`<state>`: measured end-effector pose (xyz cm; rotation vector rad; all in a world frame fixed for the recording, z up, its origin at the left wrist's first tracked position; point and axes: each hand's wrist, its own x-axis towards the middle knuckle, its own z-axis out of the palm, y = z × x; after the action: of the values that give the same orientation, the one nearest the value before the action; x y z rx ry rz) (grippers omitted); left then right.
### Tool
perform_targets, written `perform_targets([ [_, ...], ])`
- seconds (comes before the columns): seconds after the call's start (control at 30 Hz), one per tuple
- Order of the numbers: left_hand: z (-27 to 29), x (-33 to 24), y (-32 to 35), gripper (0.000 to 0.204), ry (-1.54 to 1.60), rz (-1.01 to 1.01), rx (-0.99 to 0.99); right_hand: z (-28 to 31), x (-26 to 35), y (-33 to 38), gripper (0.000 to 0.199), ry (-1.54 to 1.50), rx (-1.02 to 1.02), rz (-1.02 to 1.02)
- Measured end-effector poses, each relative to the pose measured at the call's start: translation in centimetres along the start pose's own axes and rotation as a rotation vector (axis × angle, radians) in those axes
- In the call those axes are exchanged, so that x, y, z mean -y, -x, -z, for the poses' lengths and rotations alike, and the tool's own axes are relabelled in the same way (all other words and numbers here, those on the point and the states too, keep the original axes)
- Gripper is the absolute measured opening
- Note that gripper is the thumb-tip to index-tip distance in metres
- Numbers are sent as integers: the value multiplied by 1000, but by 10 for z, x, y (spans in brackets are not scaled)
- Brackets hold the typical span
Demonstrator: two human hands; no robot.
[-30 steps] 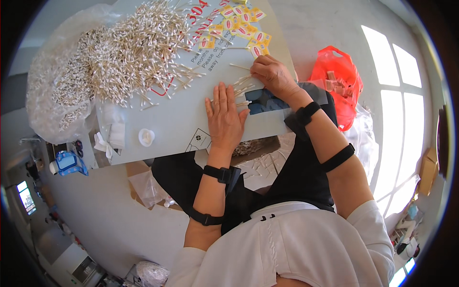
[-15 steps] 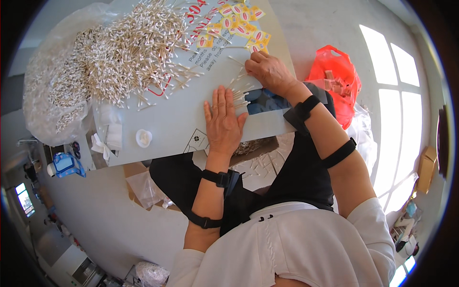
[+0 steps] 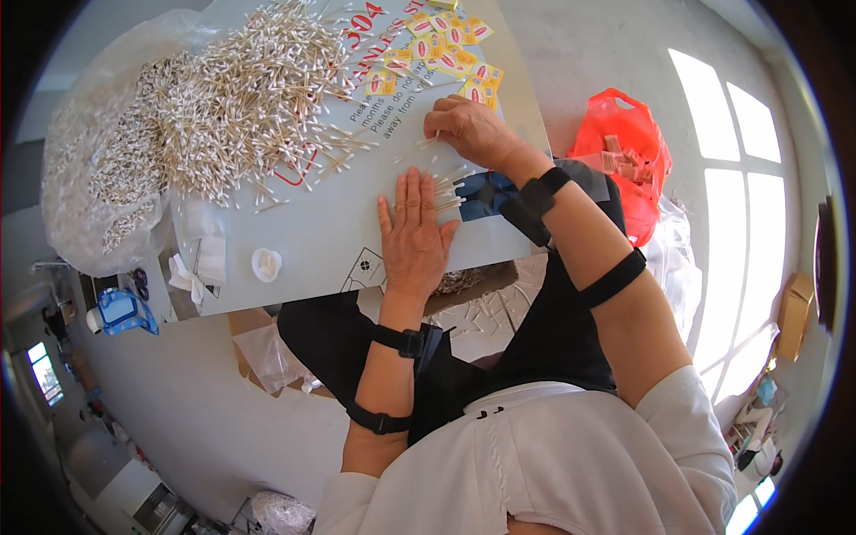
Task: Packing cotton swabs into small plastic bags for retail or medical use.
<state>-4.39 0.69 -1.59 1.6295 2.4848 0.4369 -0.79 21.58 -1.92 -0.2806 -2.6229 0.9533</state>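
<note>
cotton swabs (image 3: 241, 98) heaped on grey board (image 3: 312, 241), left hand (image 3: 415, 236) flat, right hand (image 3: 473, 129) grip pinching one swab, pale floor (image 3: 205, 419) below

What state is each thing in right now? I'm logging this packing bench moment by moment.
Left hand: flat, palm down on the board, fingers spread.
Right hand: curled, fingertips on loose swabs.
Cotton swabs: heaped loosely, some scattered toward the hands.
Grey board: lying flat across the lap.
Yellow packets: scattered at the far edge.
Red plastic bag: open, on the floor.
Clear bag: slumped, partly filled with swabs.
</note>
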Motion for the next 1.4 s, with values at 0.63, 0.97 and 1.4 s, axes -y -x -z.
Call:
perform_targets([
  [0.63, 1, -3, -10, 71, 69, -120, 36, -2, -3, 14, 4, 131, -219, -72],
  [0.97, -8, -17, -34, 74, 33, -28, -85, 0, 7, 39, 18, -208, -246, -154],
  [1.4, -11, -9, -43, 57, 528, 158, -393, -18, 45, 53, 23, -481, -678, -358],
])
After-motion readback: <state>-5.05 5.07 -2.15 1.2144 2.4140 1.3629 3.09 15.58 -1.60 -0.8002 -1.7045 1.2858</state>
